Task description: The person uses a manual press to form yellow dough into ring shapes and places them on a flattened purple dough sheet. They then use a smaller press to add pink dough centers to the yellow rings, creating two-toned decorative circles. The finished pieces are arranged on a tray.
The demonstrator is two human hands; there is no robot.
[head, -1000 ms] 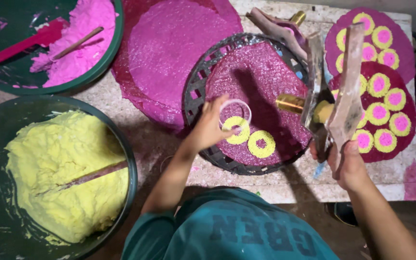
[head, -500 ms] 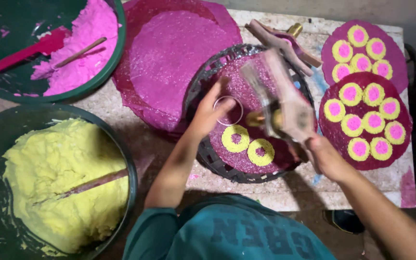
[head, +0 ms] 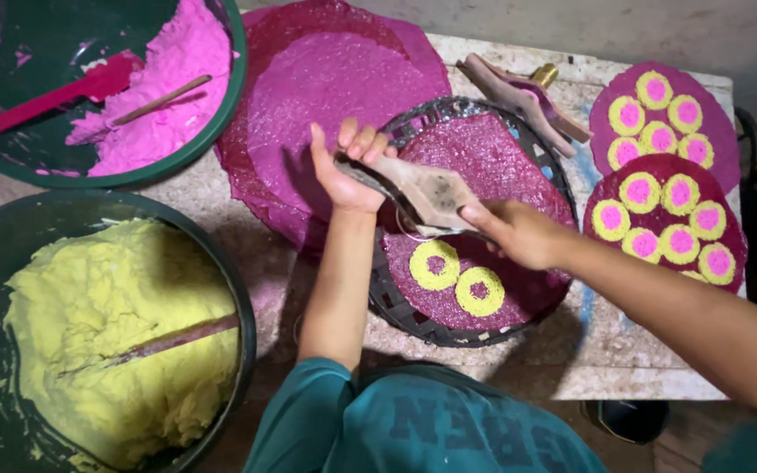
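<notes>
A wooden press (head: 427, 193), flat and diamond-shaped, lies across a round black woven tray (head: 396, 302). My left hand (head: 343, 171) grips its far end and my right hand (head: 514, 232) grips its near end. On the tray lies a dark magenta sheet (head: 501, 158) bearing two yellow dough rings with pink centres (head: 434, 264) (head: 479, 291). A thin ring mould (head: 406, 232) shows partly beneath the press.
A green basin of yellow dough (head: 107, 333) with a stick sits at lower left. A basin of pink dough (head: 159, 105) with a red spatula (head: 54, 96) is at upper left. Bare magenta sheets (head: 326, 79) lie behind. Two decorated sheets (head: 668, 228) and a second wooden press (head: 519, 96) are at right.
My right hand swung the wooden press from the right side over to the ring mould. My left hand let go of the mould and took the press's other end.
</notes>
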